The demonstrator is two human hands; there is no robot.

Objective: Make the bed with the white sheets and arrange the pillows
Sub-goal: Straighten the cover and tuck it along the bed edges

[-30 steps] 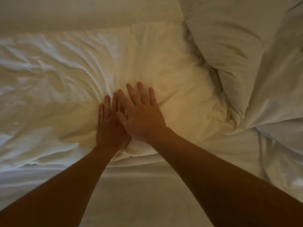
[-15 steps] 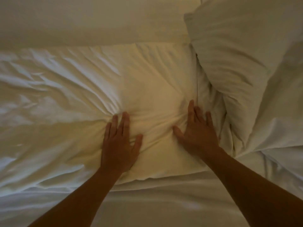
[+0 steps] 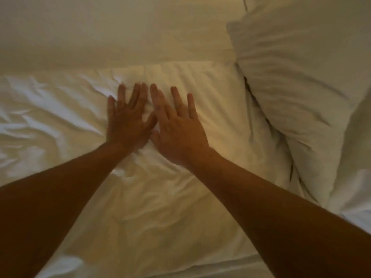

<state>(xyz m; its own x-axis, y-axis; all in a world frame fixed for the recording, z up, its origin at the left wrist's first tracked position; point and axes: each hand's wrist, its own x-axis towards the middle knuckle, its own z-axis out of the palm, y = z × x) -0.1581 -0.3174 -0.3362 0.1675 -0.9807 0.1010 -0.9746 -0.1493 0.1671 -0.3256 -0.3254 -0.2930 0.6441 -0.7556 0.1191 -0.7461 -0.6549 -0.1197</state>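
A creased white pillow (image 3: 60,121) lies flat across the left and middle of the frame. The left hand (image 3: 126,125) presses on its upper middle, grip wide, fingers straight and spread, holding nothing. Just to its right the right hand (image 3: 178,133) lies the same way, grip wide. A plumper pillow (image 3: 297,87) fills the upper right, touching the first. The white sheet (image 3: 241,272) shows along the bottom edge.

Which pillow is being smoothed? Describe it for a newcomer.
On the white sheet, the flat pillow lies across the middle, under the left hand and right hand. Unlike the plump pillow at right, it is creased and pressed flat.
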